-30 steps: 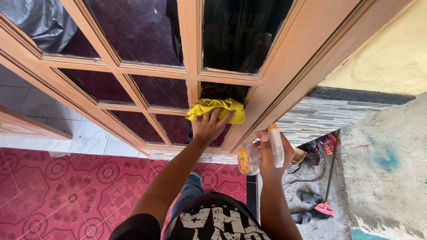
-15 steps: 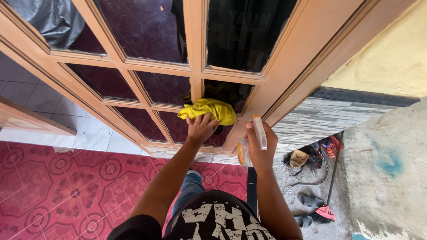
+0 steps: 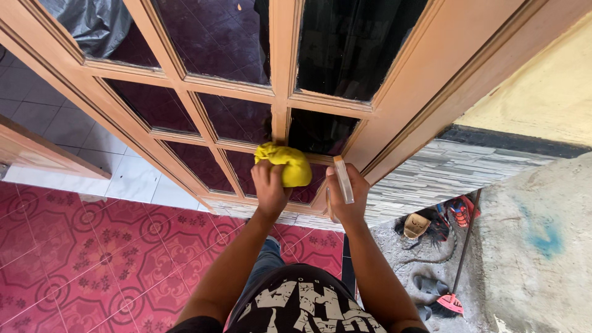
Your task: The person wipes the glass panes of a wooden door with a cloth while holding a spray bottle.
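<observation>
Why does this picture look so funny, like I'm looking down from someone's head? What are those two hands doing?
You guessed right: the camera sits on a person's head and looks down, so you see their own arms and black shirt from above. There is no machine here, only two bare hands. The left hand presses a bunched yellow cloth against the wooden door frame, beside dark glass panes. The right hand holds a spray bottle. Below lies a red patterned floor. On the right, sandals and a broom rest on rough grey ground.
</observation>
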